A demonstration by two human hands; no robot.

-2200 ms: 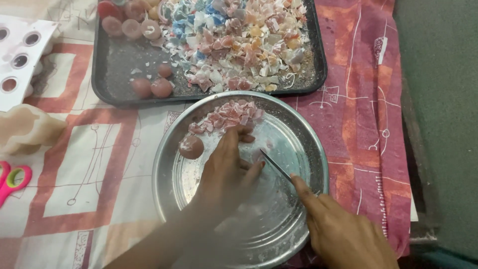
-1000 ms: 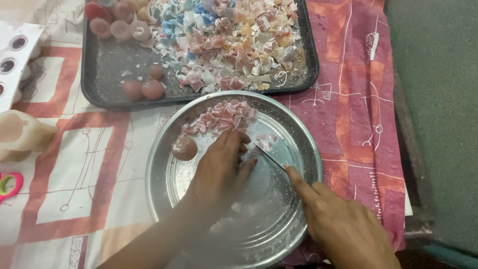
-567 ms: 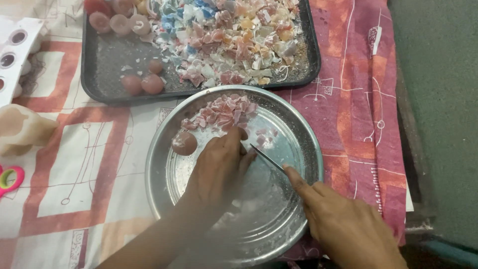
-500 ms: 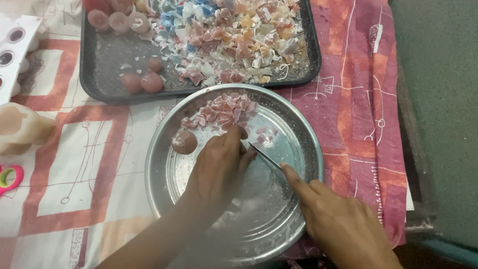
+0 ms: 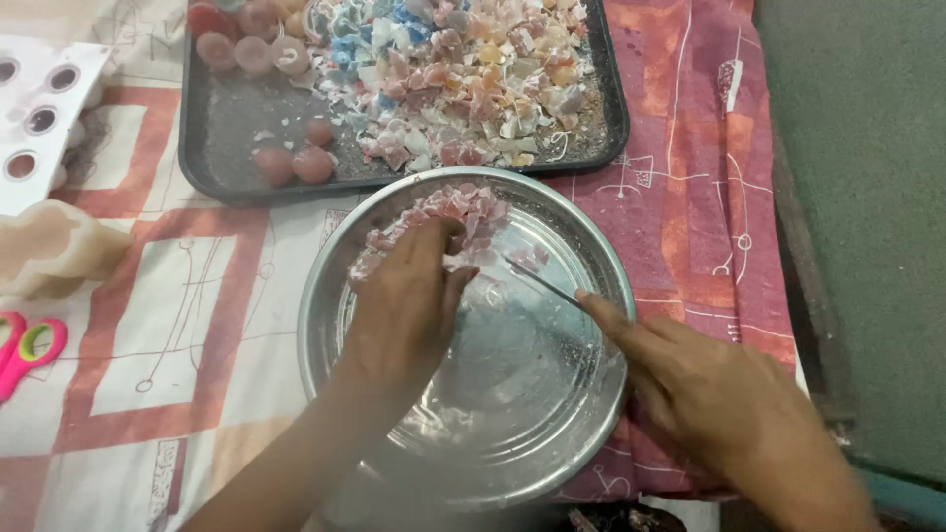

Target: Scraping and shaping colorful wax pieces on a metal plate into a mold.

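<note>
Left hand (image 5: 409, 296) lies palm down in the round steel plate (image 5: 591, 394), fingers curled over the pink wax chips (image 5: 463, 212) heaped at the plate's 12 o'clock; whether it grips anything, cannot tell. Right hand (image 5: 709, 394), at the plate's 4 o'clock, grasps a thin knife (image 5: 537, 278), blade pointing toward 10 o'clock, tip near the chips. Dark tray (image 5: 222, 138) of mixed wax pieces just beyond. Pink scissors (image 5: 25, 350) at far 9 o'clock.

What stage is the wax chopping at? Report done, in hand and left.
Done: a pile of pink chips lies at the far side of the steel plate, and the tray holds a big heap of mixed chips. In hand: the left hand rests by the pile; the right hand holds a knife. Left: whole wax rounds on the tray.
</note>
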